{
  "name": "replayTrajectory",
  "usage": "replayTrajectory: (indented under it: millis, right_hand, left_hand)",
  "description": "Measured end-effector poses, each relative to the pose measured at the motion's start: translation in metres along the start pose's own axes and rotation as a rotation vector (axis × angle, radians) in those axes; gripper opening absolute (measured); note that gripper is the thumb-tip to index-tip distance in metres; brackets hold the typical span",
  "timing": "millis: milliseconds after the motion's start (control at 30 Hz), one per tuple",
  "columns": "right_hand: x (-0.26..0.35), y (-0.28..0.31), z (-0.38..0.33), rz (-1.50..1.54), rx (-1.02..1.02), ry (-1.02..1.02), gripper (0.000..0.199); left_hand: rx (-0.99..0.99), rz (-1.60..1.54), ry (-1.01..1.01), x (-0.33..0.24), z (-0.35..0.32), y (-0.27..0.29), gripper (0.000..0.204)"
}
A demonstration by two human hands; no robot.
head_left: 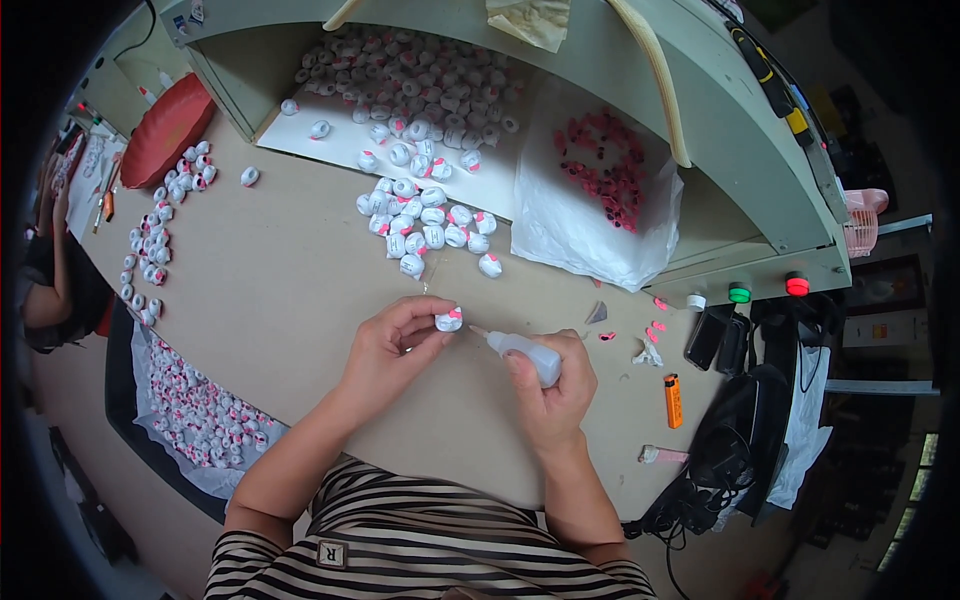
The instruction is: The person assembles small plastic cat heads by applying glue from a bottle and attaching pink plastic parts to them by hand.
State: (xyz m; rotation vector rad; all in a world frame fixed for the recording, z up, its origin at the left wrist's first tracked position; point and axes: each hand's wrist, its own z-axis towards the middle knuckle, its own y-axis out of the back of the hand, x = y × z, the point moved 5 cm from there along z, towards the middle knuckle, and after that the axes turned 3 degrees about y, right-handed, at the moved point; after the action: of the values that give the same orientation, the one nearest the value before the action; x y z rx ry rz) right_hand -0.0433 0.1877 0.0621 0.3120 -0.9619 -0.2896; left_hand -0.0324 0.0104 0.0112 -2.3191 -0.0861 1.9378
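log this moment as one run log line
left hand: pinches small white piece | right hand: holds squeeze bottle, nozzle at piece | table: white pieces pile, bag of pink parts

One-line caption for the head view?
Left hand holds a small white piece; right hand points a squeeze bottle at it.

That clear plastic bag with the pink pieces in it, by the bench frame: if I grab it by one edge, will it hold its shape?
Probably not. The plastic bag looks thin and crumpled, so likely floppy. Its mouth seems open, so the loose pink pieces could slide or spill.
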Motion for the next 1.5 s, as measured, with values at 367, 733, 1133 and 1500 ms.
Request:
replayTrajectory:
  millis: [367,733,1133,1500]
  right_hand:
    - [-0.036,0.006,0.000,0.473,-0.072,-0.396,0.022]
    - [-0.112,0.017,0.148,-0.497,0.003,-0.108,0.024]
    - [-0.137,-0.016,0.170,-0.808,0.322,-0.083,0.035]
    - [-0.047,-0.002,0.062,0.439,0.205,-0.687,0.013]
  left_hand:
    - [-0.067,0.040,-0.057,0.004,0.000,0.003,0.025]
    - [-0.063,0.113,-0.113,0.002,0.005,0.002,0.023]
    - [-0.062,0.140,-0.138,-0.001,0.004,0.004,0.031]
    - [-0.016,-0.148,-0.023,0.000,-0.001,0.009,0.030]
